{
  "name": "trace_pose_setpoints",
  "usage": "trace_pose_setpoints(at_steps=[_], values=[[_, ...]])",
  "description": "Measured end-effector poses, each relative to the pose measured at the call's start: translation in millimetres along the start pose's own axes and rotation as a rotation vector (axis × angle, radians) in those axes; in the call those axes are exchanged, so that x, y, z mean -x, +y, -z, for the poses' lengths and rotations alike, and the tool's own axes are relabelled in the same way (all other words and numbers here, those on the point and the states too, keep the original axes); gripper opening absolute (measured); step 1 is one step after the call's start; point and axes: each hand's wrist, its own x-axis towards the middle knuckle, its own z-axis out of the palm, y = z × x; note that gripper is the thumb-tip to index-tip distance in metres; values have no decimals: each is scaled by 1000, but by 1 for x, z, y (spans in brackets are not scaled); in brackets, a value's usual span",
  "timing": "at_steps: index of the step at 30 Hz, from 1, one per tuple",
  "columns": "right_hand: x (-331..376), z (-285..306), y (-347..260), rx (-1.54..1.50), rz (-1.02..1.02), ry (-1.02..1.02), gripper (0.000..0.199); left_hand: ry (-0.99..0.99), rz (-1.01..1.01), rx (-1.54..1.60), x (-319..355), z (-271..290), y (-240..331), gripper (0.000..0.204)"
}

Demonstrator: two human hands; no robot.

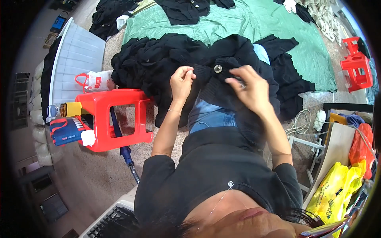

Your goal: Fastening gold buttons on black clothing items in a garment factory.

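A black knitted cardigan (212, 89) with ribbed edging lies across my lap, over blue jeans (212, 117). One large, shiny round button (218, 69) shows on it between my hands. My left hand (182, 81) is closed in a pinch beside the ribbed edge; whatever its fingertips hold is too small to make out. My right hand (251, 88) hovers over the cardigan to the right of the button, slightly blurred, thumb and curved fingers apart. A small shiny spot shows by its fingers, its kind unclear.
More black garments (154, 59) are heaped left of my lap, others (287, 75) at right on a green sheet (246, 20). Left of me stands a red plastic stool (119, 95) with bags and a jar. A table (337, 144) with yellow bags (333, 190) is at right.
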Motion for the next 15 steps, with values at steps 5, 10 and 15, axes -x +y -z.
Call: trace_pose_setpoints(at_steps=[5, 10, 15], values=[[-35, -55, 30, 360, -17, -175, 58, -312, -49, -96, 33, -23, -11, 27], [-50, 15, 55, 327, -103, -98, 32, -194, -356, -376, 62, -34, -7, 55], [-5, 174, 30, 335, 166, 655, 39, -164, -710, -511, 53, -50, 13, 26]])
